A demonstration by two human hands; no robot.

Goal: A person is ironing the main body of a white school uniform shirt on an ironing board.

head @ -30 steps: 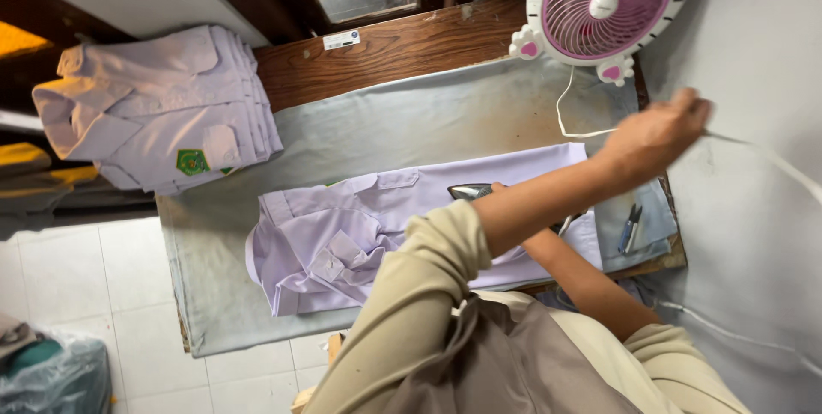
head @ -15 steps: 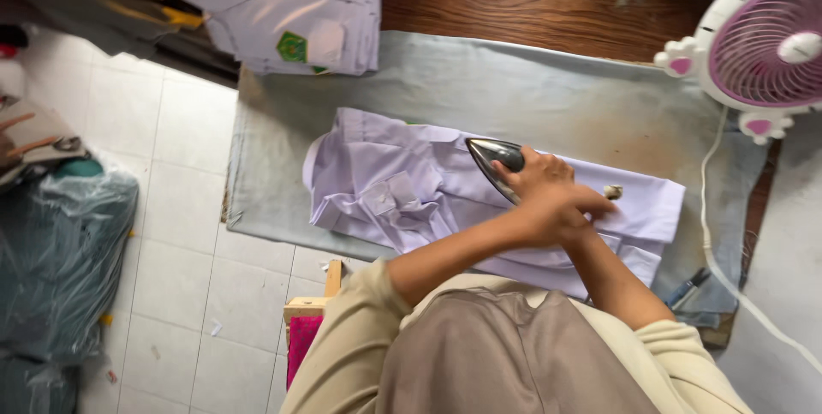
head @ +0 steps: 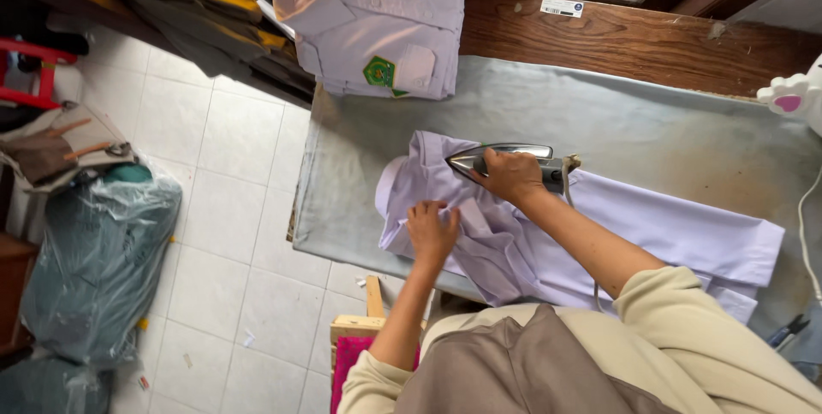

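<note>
While the left hand [head: 432, 230] is pressing flat to steady the lilac shirt [head: 531, 234] on the grey ironing cloth [head: 651, 123], the right hand [head: 511, 176] is gripping the iron [head: 505, 157] atop the shirt's collar end.

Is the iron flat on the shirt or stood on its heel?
Flat: the iron lies soleplate-down on the lilac shirt, gripped by the right hand.

The person wears a loose cream long-sleeved top, both sleeves pushed up above the elbows. A taupe-brown cloth hangs down the chest. Both hands are bare, without rings or watch.
</note>
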